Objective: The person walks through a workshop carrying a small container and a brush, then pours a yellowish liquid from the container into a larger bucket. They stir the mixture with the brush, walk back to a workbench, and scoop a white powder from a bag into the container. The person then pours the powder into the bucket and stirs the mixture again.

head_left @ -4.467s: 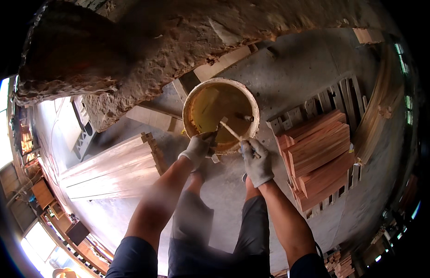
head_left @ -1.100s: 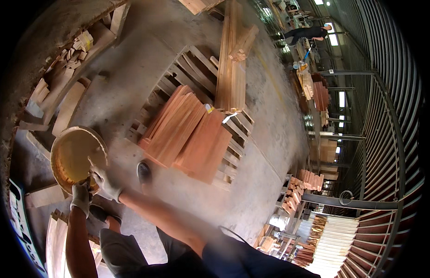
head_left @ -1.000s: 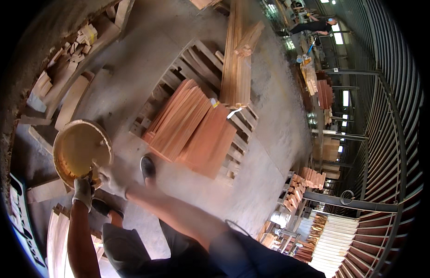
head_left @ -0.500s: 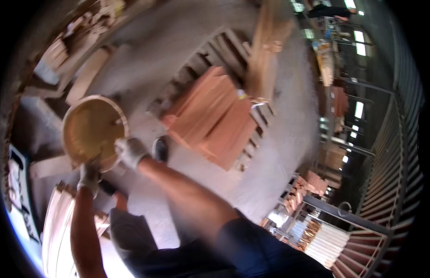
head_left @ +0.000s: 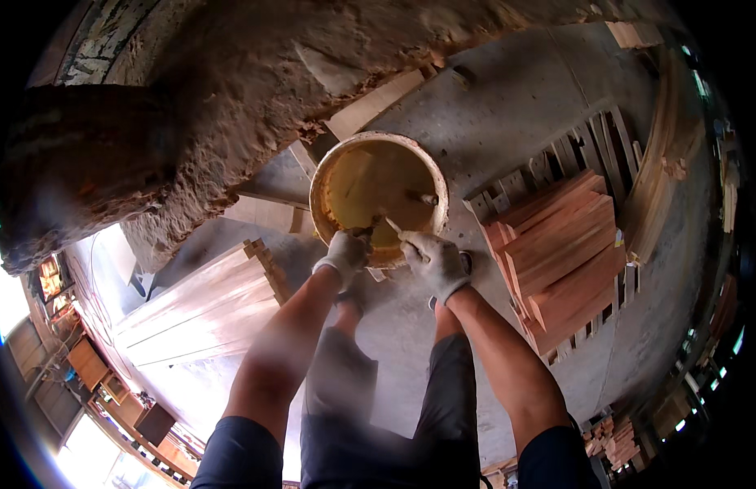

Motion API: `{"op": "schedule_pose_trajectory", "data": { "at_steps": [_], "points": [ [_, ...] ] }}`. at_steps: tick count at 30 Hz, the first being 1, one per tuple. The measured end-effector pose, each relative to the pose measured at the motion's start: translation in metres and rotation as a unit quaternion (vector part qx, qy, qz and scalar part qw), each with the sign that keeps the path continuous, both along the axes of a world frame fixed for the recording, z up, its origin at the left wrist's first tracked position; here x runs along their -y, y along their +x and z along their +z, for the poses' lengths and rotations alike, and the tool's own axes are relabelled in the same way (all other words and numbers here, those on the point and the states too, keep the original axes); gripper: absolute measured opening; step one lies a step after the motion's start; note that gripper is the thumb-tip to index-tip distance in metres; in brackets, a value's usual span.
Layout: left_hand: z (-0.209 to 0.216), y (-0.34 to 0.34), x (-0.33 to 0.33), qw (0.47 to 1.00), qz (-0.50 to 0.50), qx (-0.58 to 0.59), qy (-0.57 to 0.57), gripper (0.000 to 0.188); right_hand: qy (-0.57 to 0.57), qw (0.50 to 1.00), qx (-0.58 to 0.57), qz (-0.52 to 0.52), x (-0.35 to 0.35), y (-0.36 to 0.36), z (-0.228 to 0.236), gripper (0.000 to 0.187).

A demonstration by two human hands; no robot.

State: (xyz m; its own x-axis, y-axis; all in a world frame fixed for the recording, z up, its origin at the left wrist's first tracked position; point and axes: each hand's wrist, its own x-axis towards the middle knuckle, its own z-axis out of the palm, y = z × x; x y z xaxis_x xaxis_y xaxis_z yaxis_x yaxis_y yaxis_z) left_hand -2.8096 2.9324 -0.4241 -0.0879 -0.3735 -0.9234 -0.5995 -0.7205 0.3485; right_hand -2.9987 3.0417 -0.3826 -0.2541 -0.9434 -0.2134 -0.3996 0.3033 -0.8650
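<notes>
A round tub with a crusted pale rim holds yellowish-brown liquid. My left hand, in a whitish glove, is closed at its near rim around something dark that I cannot make out. Close beside it, my gloved right hand grips a thin pale stick, which points into the tub over the liquid. Inside the tub's right wall, a short handle-like piece sticks out of the liquid.
Left of the tub lies a stack of pale boards. To the right, reddish planks rest on a wooden pallet, with long boards beyond. A rough brown slab-like mass hangs over the upper left. My feet stand just below the tub.
The view has swung, bringing the tub from the left to the middle. Both hands stay at the tub's near side. The thin stick in my right hand now shows clearly.
</notes>
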Motion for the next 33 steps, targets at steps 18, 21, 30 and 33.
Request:
{"op": "schedule_pose_trajectory", "data": {
  "at_steps": [18, 21, 30, 33],
  "points": [
    [-0.013, 0.014, -0.007, 0.997, -0.030, 0.019, -0.063, 0.028, 0.007, 0.999, -0.017, 0.041, -0.003, 0.003, 0.016, 0.021],
    [-0.018, 0.013, -0.010, 0.992, -0.055, 0.020, -0.110, 0.028, 0.009, 0.997, -0.044, 0.057, -0.007, 0.004, 0.009, 0.020],
    [-0.028, 0.015, -0.018, 0.987, -0.079, 0.032, -0.135, 0.029, 0.006, 0.994, -0.081, 0.076, 0.002, 0.003, -0.006, 0.022],
    [-0.028, 0.016, -0.018, 0.989, -0.073, 0.018, -0.127, 0.029, 0.033, 0.995, -0.081, 0.047, 0.018, -0.001, -0.009, 0.024]
  ]
}}
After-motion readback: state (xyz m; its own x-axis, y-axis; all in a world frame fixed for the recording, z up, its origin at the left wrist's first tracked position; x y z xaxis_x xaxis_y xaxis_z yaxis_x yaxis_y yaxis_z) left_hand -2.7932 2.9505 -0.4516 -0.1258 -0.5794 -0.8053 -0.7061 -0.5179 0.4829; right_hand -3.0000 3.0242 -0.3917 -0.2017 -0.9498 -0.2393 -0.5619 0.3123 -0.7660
